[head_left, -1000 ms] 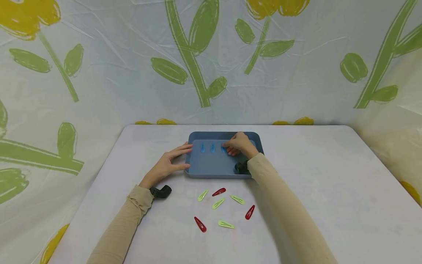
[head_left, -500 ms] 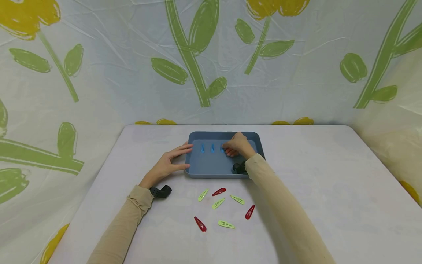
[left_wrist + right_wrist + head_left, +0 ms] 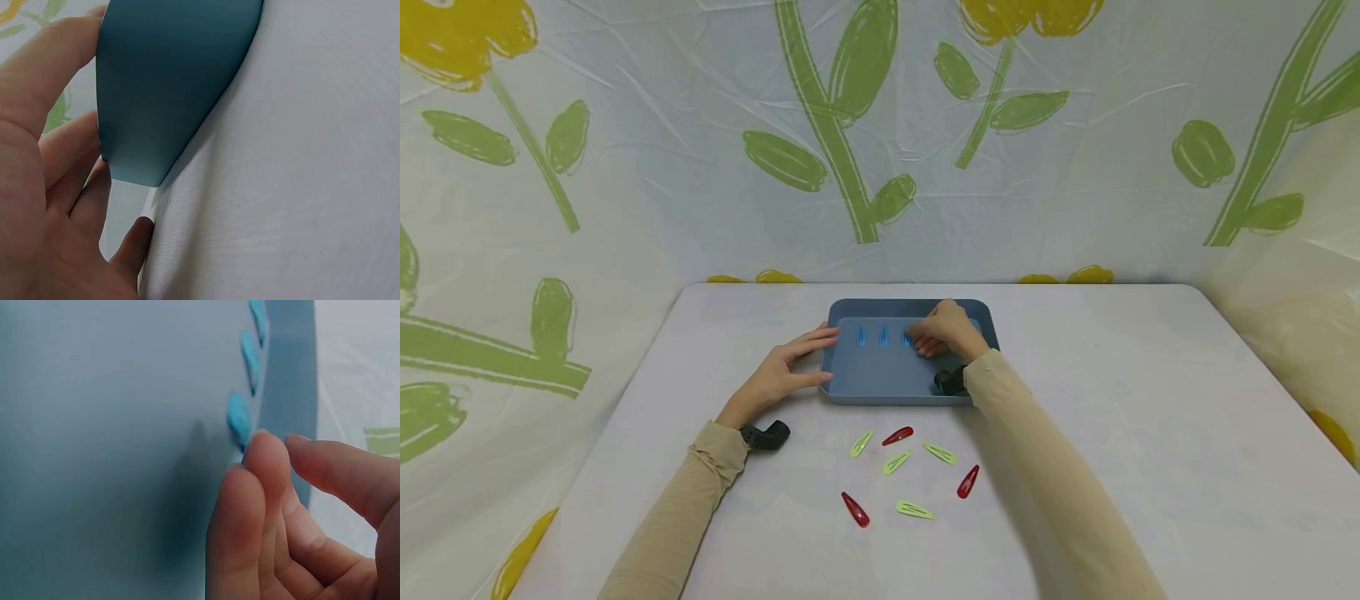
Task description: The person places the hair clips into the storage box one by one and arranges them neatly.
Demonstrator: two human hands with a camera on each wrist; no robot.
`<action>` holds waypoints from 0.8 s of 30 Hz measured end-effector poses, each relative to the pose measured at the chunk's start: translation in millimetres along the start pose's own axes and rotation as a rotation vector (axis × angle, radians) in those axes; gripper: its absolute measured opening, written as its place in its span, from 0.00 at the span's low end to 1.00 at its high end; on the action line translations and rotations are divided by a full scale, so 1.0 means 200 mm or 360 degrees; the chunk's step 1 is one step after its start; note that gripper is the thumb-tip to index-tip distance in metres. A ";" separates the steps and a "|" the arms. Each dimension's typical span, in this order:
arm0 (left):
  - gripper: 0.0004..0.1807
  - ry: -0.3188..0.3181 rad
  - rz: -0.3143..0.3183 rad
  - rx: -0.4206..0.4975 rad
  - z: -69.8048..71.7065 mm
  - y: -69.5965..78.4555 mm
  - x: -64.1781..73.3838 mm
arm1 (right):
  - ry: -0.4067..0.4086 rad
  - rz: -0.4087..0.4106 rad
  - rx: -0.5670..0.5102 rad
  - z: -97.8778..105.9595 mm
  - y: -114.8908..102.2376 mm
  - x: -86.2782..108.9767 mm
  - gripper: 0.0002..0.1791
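Note:
Three blue snap hair clips stand in a row inside the blue-grey tray: a left clip, a middle clip and a right clip. My right hand is over the tray, its fingertips beside the right clip. In the right wrist view, the thumb and fingertips are slightly apart with no clip between them, close to the lower tip of the nearest blue clip. My left hand rests against the tray's left side with spread fingers; the left wrist view shows fingers touching the tray wall.
On the white table, in front of the tray, lie several lime-green hair clips and three red ones, including a red clip at the near left. A flower-patterned sheet hangs behind the table.
The right blue clip has shifted slightly left into line with the others. My right hand moved a little left with it, then back right, baring more of the clip. My left hand stays put.

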State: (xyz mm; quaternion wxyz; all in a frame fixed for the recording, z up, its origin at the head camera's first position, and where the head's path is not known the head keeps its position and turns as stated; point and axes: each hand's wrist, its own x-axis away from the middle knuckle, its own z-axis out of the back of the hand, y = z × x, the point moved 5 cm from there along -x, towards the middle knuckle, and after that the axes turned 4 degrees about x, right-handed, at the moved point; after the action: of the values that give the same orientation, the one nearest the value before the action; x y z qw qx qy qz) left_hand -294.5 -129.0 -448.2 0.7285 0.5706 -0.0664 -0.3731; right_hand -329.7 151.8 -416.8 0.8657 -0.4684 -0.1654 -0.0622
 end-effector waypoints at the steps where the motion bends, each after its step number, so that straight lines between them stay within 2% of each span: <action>1: 0.33 0.0002 0.0007 -0.0002 0.00 0.00 0.00 | 0.0007 0.0018 0.0021 0.01 -0.01 0.01 0.14; 8: 0.34 0.0013 0.0052 -0.0008 0.00 0.01 0.00 | 0.0045 0.0197 0.0167 0.06 -0.07 0.08 0.16; 14: 0.33 -0.0010 0.0091 0.0016 -0.01 0.13 -0.01 | 0.0072 0.0312 0.0239 0.09 -0.07 0.14 0.17; 17: 0.33 -0.0017 0.0105 0.0013 -0.01 0.16 -0.01 | 0.0083 0.0353 0.0243 0.11 -0.06 0.19 0.18; 20: 0.33 -0.0013 0.0099 0.0019 -0.01 0.15 0.00 | 0.0090 0.0406 0.0230 0.12 -0.07 0.23 0.18; 24: 0.34 0.0007 0.0075 0.0005 -0.01 0.08 0.00 | 0.0068 0.0485 0.0205 0.13 -0.07 0.31 0.15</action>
State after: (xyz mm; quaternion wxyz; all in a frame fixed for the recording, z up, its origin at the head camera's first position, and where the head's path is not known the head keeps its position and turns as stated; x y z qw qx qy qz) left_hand -285.1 -125.8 -434.7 0.7365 0.5708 -0.0788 -0.3543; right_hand -282.0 168.6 -370.9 0.8966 -0.4303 -0.0775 0.0706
